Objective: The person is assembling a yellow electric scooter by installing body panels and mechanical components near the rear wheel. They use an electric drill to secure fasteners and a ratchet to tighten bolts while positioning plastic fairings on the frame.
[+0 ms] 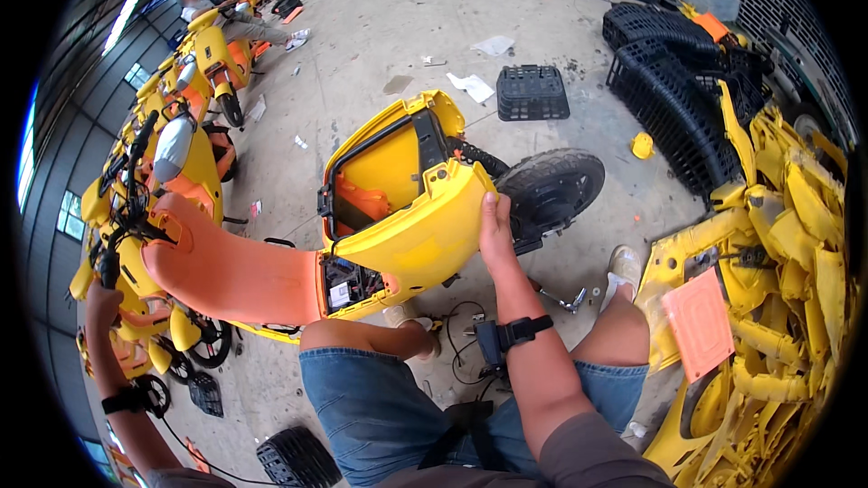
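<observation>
A yellow and orange electric scooter stands across in front of me, its handlebar (131,176) at the left and its black rear wheel (556,188) at the right. My left hand (103,300) is wrapped round the black handlebar grip (109,267). At the rear, my right hand (495,228) holds the edge of the yellow side panel (425,235); some fingertips are hidden behind it. The seat area is uncovered, showing a yellow inner cavity bordered by a black frame tube (357,140). An orange floor section (235,271) joins front and rear, with exposed wiring (353,282) beside it.
Yellow body panels (787,307) are heaped at the right, with an orange panel (699,325) on top. Black crates (533,93) lie on the concrete floor, more stacked far right. A row of scooters (212,50) lines the left, where a person sits. A ratchet-like tool (571,300) lies near my foot.
</observation>
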{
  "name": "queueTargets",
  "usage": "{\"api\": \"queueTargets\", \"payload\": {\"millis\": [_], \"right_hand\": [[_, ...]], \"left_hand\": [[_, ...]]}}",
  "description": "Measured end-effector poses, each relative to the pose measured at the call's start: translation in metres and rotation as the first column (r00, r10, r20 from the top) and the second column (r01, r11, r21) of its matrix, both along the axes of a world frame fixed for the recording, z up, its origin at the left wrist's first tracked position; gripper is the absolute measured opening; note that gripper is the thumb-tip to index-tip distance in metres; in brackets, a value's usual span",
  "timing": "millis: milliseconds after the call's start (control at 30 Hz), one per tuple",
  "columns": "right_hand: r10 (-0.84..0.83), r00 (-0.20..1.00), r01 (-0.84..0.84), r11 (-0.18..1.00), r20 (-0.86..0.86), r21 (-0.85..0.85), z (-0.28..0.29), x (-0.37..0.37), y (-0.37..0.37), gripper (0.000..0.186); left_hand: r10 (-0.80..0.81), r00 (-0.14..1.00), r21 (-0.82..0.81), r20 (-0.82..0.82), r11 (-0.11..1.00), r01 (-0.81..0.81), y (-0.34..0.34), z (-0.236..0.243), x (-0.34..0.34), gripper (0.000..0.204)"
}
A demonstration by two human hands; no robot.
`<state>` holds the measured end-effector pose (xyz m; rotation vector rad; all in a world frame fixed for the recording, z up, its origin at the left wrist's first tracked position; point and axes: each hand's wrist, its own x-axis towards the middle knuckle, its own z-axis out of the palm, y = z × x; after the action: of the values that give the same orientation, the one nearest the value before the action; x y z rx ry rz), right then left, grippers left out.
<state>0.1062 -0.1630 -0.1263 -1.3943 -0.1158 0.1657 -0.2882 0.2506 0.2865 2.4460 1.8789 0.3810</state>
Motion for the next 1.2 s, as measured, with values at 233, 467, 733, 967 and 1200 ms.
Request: {"api": "queueTargets", "payload": {"millis": [233, 467, 733, 967, 1200], "right_hand": [[0.024, 0.999, -0.02, 0.988, 0.024, -0.15, -0.001, -0.02, 0.026, 0.072], [-0.028, 0.997, 0.038, 0.988, 0.073, -0.15, -0.003, -0.027, 0.018, 0.068], [-0.033, 0.992, 0.068, 0.954, 0.126, -0.291, -0.006, -0.024, -0.003, 0.059], [-0.114, 0.992, 0.11, 0.992, 0.057, 0.064, -0.032, -0.022, -0.02, 0.058], [-0.685, 0.522, 0.346, 0.715, -0.508, -0.608, -0.339, -0.092, -0.182, 0.025]], "left_hand": [[-0.19, 0.973, 0.114, -0.128, 0.972, 0.205, 0.156, 0.025, -0.167, 0.035], [0.162, 0.884, 0.638, -0.439, 0.749, 0.179, 0.113, -0.011, -0.146, 0.052], [-0.83, 0.502, 0.208, 0.242, 0.55, 0.809, -0.188, -0.201, 0.16, 0.059], [-0.905, 0.423, 0.252, 0.038, 0.419, 0.873, -0.259, -0.284, 0.258, 0.062], [-0.829, 0.512, 0.076, 0.223, 0.539, 0.839, -0.273, -0.282, 0.283, 0.057]]}}
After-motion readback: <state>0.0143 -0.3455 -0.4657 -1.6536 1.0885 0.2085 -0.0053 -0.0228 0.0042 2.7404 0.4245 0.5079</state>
